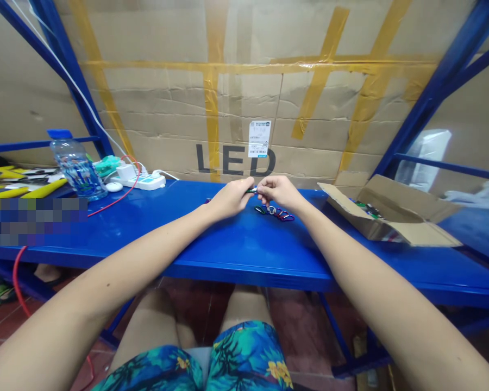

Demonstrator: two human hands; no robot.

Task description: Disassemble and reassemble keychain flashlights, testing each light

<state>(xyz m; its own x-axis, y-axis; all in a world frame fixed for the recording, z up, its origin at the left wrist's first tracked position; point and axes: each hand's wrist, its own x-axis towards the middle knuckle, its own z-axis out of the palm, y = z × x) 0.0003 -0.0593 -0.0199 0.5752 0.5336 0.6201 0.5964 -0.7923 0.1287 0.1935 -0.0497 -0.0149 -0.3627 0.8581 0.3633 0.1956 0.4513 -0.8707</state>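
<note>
One cardboard box point(395, 228) lies open at the right of the blue surface point(228, 244); inside are small coloured pieces, too small to count. One plastic bottle point(78, 171) w/ blue cap stands at left, near one white power strip point(140, 180). Left hand point(230, 198) and right hand point(279, 191) meet above the surface, each grip pinched on one small green piece point(252, 190) between them. Just below lies a heap of coloured clips point(275, 213), approx. four or five.

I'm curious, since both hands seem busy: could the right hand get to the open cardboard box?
Probably yes. Only bare blue shelf lies between the right hand and the cardboard box, its flaps open. But that hand and the left hand are pinching a small piece.
</note>
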